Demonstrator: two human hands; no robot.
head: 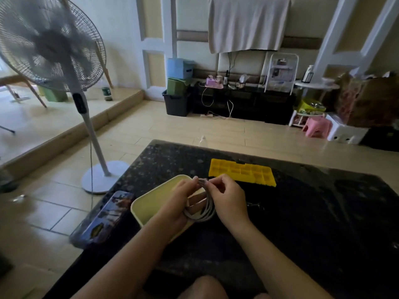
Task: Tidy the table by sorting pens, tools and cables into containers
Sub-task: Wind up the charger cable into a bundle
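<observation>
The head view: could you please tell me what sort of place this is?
Probably a home living room: a standing fan, a low black cabinet with trailing wires, a pink stool. At the dark table, the left hand and right hand hold a white cable.

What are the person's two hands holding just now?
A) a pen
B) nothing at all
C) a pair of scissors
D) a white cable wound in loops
D: the left hand and the right hand both grip a looped white cable, pinching it at the top, just above the pale yellow container.
</observation>
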